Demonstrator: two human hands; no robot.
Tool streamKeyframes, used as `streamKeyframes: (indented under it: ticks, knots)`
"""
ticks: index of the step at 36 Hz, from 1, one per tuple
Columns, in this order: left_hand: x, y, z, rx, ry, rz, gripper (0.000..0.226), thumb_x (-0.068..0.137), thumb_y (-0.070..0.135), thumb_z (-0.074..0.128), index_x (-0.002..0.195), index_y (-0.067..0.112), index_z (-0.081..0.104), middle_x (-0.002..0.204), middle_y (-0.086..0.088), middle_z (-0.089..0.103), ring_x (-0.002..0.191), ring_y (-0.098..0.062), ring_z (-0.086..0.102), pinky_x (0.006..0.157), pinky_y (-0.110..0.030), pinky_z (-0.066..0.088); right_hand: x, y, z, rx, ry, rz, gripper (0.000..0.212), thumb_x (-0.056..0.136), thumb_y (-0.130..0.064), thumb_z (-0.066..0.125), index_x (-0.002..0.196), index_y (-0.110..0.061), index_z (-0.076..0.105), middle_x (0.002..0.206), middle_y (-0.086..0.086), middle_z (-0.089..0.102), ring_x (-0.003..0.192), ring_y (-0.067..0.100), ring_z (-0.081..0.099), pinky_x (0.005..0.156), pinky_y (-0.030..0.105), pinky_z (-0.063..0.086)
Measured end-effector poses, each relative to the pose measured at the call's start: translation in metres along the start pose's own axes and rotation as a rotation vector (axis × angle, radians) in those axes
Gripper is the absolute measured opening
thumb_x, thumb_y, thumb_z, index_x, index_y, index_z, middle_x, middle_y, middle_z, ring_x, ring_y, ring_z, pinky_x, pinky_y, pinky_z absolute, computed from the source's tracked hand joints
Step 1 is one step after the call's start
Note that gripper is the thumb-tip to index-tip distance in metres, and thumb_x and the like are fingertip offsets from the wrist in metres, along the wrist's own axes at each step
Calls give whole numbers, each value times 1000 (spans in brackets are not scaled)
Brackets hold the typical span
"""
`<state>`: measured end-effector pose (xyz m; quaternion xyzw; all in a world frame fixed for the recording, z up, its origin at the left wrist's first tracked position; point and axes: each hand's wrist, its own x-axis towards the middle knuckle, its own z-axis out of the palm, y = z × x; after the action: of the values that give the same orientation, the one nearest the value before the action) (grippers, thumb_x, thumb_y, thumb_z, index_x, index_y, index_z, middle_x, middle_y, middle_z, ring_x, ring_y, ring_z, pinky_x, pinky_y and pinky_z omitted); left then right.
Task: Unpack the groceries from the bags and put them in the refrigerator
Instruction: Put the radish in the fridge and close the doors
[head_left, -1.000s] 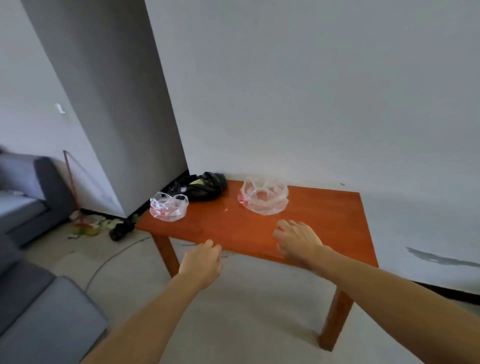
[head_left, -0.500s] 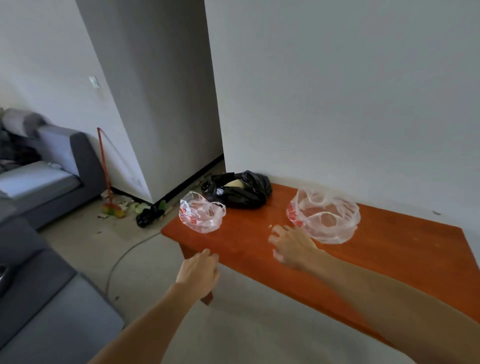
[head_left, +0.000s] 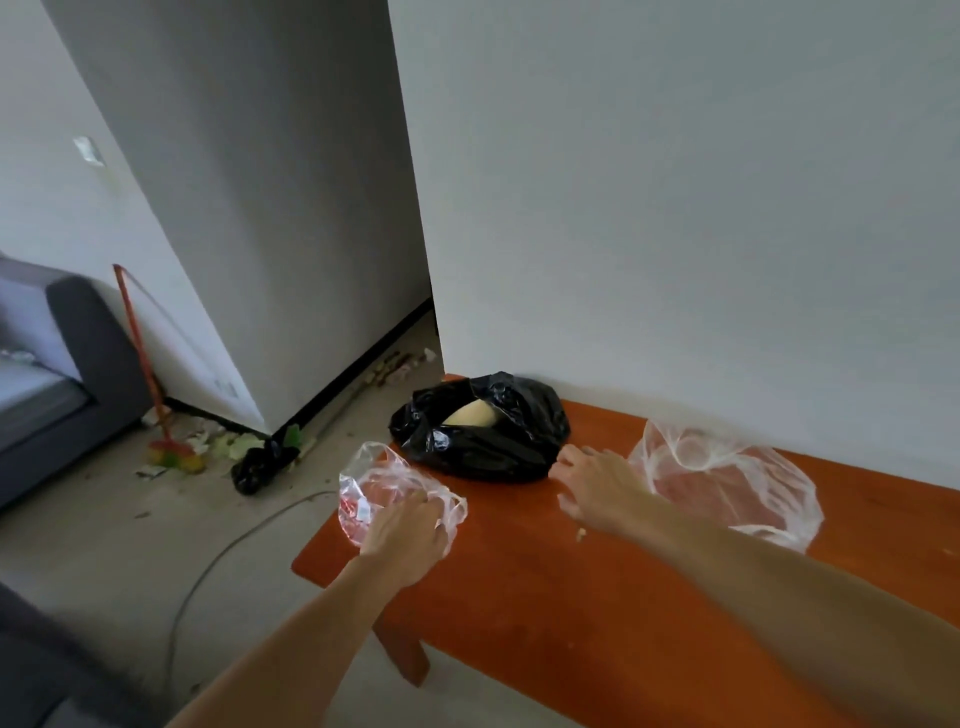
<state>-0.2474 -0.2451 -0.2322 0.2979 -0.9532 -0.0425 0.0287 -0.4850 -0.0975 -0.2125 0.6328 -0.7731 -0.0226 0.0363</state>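
Observation:
Three bags lie on the orange-brown wooden table (head_left: 519, 597). A black plastic bag (head_left: 483, 436) sits at the back left corner, open at the top with a pale yellow item (head_left: 470, 414) showing inside. My left hand (head_left: 405, 540) lies on a small clear plastic bag (head_left: 374, 483) with red print at the table's left end; its fingers curl into the plastic, and I cannot tell whether they grip it. My right hand (head_left: 597, 488) is spread over the table, its fingertips by the black bag's right edge. A larger clear bag (head_left: 737, 483) lies just to its right.
A white wall runs along the table's back edge, and a grey pillar (head_left: 260, 208) stands to the left. On the floor are litter, a small black bag (head_left: 260, 465), a red-handled broom (head_left: 140, 358) and a cable (head_left: 218, 561). A grey sofa (head_left: 57, 374) is at far left.
I have come closer to the table. My left hand moved forward from below the table edge onto the small clear bag. My right hand slid forward toward the black bag.

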Motion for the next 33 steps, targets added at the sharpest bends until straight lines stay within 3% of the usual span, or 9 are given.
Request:
streamKeyframes:
  ticks: [4,9,14,17,23,26,28,31,33]
  knots:
    - [53,-28,10,-8,-12,-28,20,96,29,52,107,21,65,109,4,66,86,-9,63,79,-24,55,61,22,19,37,-2,20,37,96,-36,46,130,-23,54,127,0,52,109,18,55,86,34,49]
    - [113,-64,12,-4,-38,-25,23,96,32,47,111,22,61,109,5,61,95,-10,59,81,-27,53,138,31,37,94,-56,40,39,97,-33,44,133,-21,52,131,3,51,115,22,53,86,35,49]
    - [161,-95,19,-94,16,-60,21,97,27,46,106,20,64,98,5,59,80,-11,54,70,-27,49,200,18,57,122,-130,-2,37,97,-30,43,132,-19,51,131,6,51,117,26,51,88,40,48]
    - [195,-111,34,-133,14,-39,24,97,23,43,108,18,64,101,3,59,85,-14,57,65,-27,45,234,7,73,119,-176,-35,37,97,-26,42,132,-18,51,133,6,50,120,27,49,89,41,48]
    - [264,-144,85,-132,-26,34,27,93,21,50,117,15,62,112,-4,58,103,-24,55,84,-38,48,300,2,98,74,-231,-29,35,92,-12,49,127,-12,51,127,9,50,118,30,46,86,40,46]
    - [278,-163,114,-92,-107,69,31,88,23,57,117,16,64,113,-6,59,103,-28,56,86,-42,49,328,8,116,62,-282,-57,49,86,-6,58,132,-15,45,133,9,44,124,29,42,87,39,44]
    - [277,-177,134,-66,-146,84,29,85,25,61,112,16,67,109,-6,60,100,-30,58,82,-43,51,347,11,128,50,-323,-70,62,84,-5,61,141,-17,38,147,9,34,138,28,30,98,41,42]
    - [267,-188,157,-74,-206,85,28,79,25,67,105,16,69,103,-5,62,92,-29,61,75,-43,54,368,16,147,-10,-456,-71,85,82,-12,69,151,-23,22,158,8,19,147,27,14,112,48,30]
    - [257,-191,167,-93,-238,96,29,78,26,68,105,16,68,101,-3,62,90,-27,61,75,-41,54,377,19,160,-55,-511,-60,96,79,-19,74,153,-26,14,159,7,18,147,27,13,114,52,23]
